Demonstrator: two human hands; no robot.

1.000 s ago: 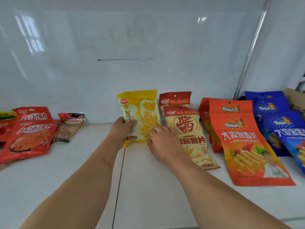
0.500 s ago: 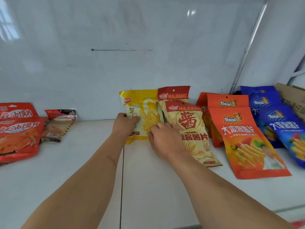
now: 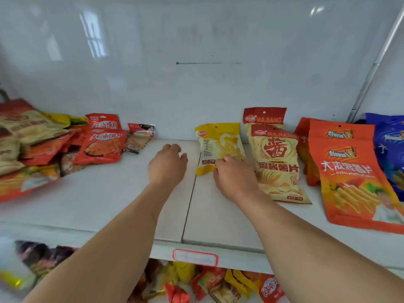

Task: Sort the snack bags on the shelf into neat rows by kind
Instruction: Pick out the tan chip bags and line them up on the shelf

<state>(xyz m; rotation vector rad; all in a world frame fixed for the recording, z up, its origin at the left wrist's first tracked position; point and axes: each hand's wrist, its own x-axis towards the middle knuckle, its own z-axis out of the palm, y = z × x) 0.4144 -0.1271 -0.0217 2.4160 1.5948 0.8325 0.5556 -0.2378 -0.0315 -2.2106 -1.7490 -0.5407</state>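
Note:
A yellow snack bag [image 3: 219, 142] leans against the back wall at the middle of the white shelf [image 3: 122, 193]. My right hand [image 3: 235, 179] holds its lower right corner, fingertips on the front and thumb at the bottom edge. Just left of the bag, my left hand [image 3: 167, 166] hovers apart from it with loosely curled fingers and holds nothing. To the right stand two cream-and-red MAJIANG bags [image 3: 276, 165], then orange bags [image 3: 349, 171] and blue bags [image 3: 390, 145].
Two red bags [image 3: 102, 145] and a small red packet [image 3: 140, 136] lie at the left. Beyond them is a loose heap of mixed bags [image 3: 28, 141]. A price label [image 3: 195, 256] sits on the shelf's front edge. More bags [image 3: 196, 283] fill the shelf below.
My left hand has let go of the yellow bag's left edge and moved left. The right hand stays on the bag. The view has swung left and down, showing the heap and lower shelf.

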